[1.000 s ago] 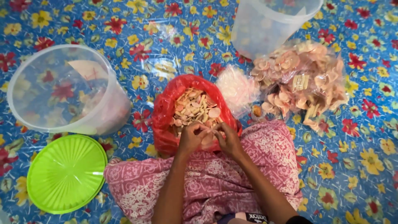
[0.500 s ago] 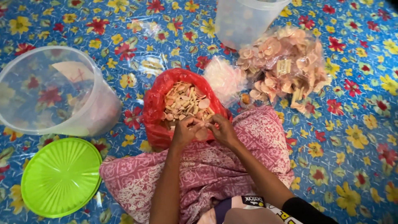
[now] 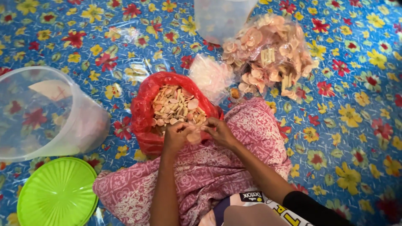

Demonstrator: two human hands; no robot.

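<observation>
Your left hand [image 3: 176, 137] and right hand [image 3: 218, 132] together pinch one thin, pale cracker [image 3: 193, 136] at the six o'clock rim of the red bag [image 3: 144, 109] of crackers; it looks light and brittle, so grip its edges gently.

Both hands, left [image 3: 176, 136] and right [image 3: 218, 130], meet with fingers curled, forearms converging.
</observation>
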